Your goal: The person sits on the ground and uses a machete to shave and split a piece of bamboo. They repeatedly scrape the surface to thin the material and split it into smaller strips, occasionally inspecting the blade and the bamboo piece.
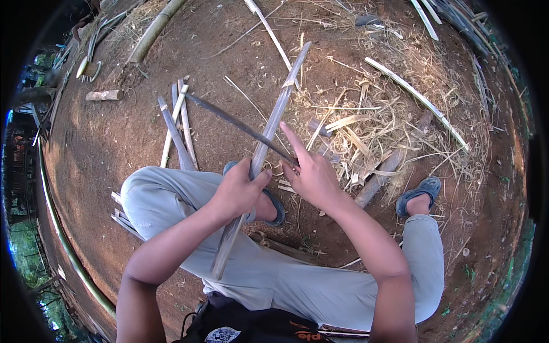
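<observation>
A split bamboo strip [275, 114] slants across the middle of the view, its near end above the grey trousers [320, 291] and its far end over bare soil [211, 63]. The left hand [239, 191] has its grip wrapped around the strip below the middle, thumb across the near face. The right hand [313, 174], just right of the strip, has its grip closed on the near end of a long dark knife [229, 119], the index finger stretched out toward the strip's edge; whether that fingertip touches it, I cannot tell. The knife blade crosses the strip above the left hand and points out to its left.

Left of the strip lie a few narrow bamboo slats [175, 128] and, farther off, a short cut log [104, 95]. Right of it spreads a heap of curled shavings [394, 128], with a thicker pole [378, 182] partly among them. A dark clog [420, 194] stands well right of the strip.
</observation>
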Motion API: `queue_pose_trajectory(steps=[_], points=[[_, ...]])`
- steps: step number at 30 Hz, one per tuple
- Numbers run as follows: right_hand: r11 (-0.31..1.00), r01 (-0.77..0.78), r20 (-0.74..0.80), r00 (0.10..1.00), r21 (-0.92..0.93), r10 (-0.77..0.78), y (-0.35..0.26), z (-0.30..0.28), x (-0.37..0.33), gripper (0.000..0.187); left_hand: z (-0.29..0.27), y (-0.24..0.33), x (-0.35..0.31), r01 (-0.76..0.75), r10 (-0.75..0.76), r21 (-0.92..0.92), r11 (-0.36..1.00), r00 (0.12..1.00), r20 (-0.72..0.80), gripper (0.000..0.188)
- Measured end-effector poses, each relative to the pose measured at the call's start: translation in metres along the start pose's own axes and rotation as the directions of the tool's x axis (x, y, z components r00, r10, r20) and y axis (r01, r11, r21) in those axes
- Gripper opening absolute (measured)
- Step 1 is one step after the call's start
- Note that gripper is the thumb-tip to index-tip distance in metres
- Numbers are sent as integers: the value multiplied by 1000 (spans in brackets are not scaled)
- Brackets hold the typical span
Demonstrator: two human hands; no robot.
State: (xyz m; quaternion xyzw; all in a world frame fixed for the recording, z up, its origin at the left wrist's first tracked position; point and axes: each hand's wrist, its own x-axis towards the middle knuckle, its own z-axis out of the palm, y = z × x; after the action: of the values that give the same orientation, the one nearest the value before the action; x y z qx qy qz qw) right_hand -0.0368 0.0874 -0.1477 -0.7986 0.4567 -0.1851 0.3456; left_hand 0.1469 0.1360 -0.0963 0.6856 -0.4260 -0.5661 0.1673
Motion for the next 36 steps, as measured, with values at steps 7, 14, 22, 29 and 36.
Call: queue_pose_trajectory(steps=[7, 14, 22, 29, 36], points=[[983, 157, -367, 923, 93, -113, -9, -4, 41, 43, -33, 51, -11, 1, -10, 43, 999, 978, 209, 40], [984, 174, -361, 920, 27, -153, -44, -24, 26, 24, -122, 49, -18, -532, 408, -356, 768, 835, -368, 93], [990, 111, -282, 956, 89, -81, -47, 1, 24, 27, -102, 62, -88, -947, 774, -319, -46, 168, -611, 82], [988, 131, -289, 952, 79, -103, -53, -12, 14, 28, -99, 102, -104, -871, 852, -485, -70, 201, -483, 38], [985, 161, -283, 949, 59, -138, -34, -10, 11, 41, -65, 106, -89, -781, 927, -594, -191, 55, -371, 47]])
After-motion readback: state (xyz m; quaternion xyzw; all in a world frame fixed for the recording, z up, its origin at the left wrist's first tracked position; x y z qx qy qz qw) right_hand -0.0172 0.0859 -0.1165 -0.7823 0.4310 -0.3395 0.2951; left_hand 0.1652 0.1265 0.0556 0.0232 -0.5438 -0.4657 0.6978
